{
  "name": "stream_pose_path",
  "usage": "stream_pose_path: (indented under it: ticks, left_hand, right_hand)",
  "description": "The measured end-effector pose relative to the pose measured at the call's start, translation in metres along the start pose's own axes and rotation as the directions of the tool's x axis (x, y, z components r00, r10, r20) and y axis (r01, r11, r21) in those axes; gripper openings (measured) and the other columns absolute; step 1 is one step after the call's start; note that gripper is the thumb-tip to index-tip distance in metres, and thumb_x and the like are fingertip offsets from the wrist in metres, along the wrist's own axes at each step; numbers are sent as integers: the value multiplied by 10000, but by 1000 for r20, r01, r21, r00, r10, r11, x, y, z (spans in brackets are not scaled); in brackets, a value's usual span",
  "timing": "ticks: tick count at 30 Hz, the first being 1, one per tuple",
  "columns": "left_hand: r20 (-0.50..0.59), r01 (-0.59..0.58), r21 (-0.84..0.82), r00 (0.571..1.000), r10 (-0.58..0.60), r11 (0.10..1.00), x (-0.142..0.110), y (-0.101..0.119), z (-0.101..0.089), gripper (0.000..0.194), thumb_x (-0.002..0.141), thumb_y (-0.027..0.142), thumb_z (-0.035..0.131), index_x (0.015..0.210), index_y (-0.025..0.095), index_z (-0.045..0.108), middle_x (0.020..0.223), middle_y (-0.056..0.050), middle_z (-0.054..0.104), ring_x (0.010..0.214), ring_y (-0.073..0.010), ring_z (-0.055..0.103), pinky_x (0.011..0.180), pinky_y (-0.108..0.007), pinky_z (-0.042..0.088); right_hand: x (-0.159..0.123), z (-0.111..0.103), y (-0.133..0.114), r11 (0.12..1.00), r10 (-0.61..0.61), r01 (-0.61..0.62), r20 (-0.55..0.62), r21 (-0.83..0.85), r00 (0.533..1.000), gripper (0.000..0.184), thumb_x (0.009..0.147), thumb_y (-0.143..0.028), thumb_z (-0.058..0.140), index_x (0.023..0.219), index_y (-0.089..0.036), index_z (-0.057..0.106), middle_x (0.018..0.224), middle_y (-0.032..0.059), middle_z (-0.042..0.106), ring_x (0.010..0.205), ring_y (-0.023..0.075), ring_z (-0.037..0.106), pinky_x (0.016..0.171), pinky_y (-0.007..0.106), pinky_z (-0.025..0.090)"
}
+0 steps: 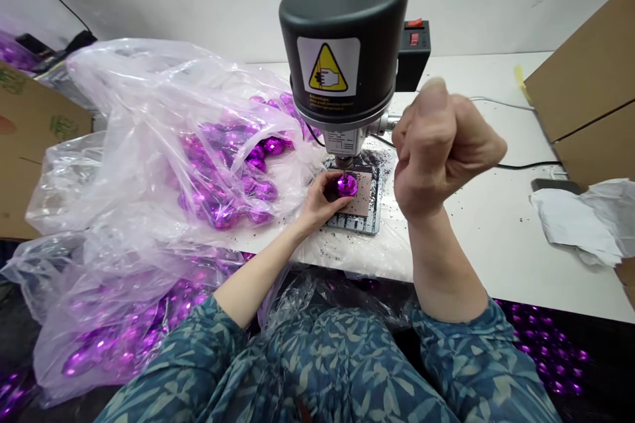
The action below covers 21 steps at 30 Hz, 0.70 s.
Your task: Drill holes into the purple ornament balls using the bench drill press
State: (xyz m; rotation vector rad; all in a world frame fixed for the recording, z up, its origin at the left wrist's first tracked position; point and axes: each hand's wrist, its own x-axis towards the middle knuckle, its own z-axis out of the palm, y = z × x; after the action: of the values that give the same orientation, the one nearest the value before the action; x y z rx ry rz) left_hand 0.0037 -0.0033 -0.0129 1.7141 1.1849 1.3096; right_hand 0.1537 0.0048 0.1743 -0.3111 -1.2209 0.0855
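Observation:
My left hand (322, 199) pinches a shiny purple faceted ball (346, 185) between thumb and fingers. The ball rests on a brown board (364, 195) lying over the metal base plate (376, 221), directly below the chuck of a black bench drill press (342, 26). Whether the bit touches the ball I cannot tell. To the right of the drill head, my right hand (441, 145) is closed in a fist at the drill press handle. A short metal shaft (391, 122) runs from the machine towards that fist, which hides most of the handle.
Clear plastic bags (149, 92) full of purple balls (223, 205) cover the left side of the white table (476, 238). Dark shavings surround the base plate. A switch box (414, 56) sits behind. Cardboard boxes (590, 79) and crumpled white paper (575, 225) are at right.

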Motion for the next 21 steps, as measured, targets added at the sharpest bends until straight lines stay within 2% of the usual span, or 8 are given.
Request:
stream_pose_path:
  ticks: [6, 12, 16, 21]
  left_hand:
    - [11, 23, -24, 1000, -23, 999, 0, -2, -1, 570, 821, 423, 922, 1276, 221, 644, 1284, -123, 731, 1207, -289, 713, 1085, -463, 569]
    - [-2, 36, -21, 999, -36, 999, 0, -1, 1, 570, 806, 399, 933, 1262, 221, 642, 1292, -122, 729, 1214, -284, 712, 1086, -458, 568]
    - [4, 46, -2, 999, -46, 999, 0, 0, 1, 550, 810, 370, 928, 1260, 225, 645, 1304, -123, 730, 1232, -284, 709, 1084, -462, 575]
    - [-3, 36, -2, 999, -36, 999, 0, -3, 1, 568, 805, 392, 934, 1266, 219, 649, 1311, -123, 730, 1240, -284, 710, 1097, -455, 573]
  right_hand:
    - [-18, -6, 2, 999, -46, 46, -4, -11, 999, 572, 1008, -294, 585, 561, -207, 240, 452, -50, 241, 375, 74, 250, 397, 334, 205]
    - [-23, -5, 11, 988, -157, 156, -49, -7, 986, 522, 986, -238, 562, 581, -223, 233, 454, -61, 203, 360, 73, 219, 379, 319, 206]
    - [-29, -11, 19, 966, -255, 255, 8, 52, 967, 483, 962, -162, 545, 604, -226, 226, 467, -73, 255, 358, 62, 253, 356, 285, 212]
    - [-33, -18, 22, 954, -295, 289, 72, 82, 953, 450, 933, -119, 525, 621, -232, 221, 492, -77, 295, 376, 60, 283, 370, 287, 252]
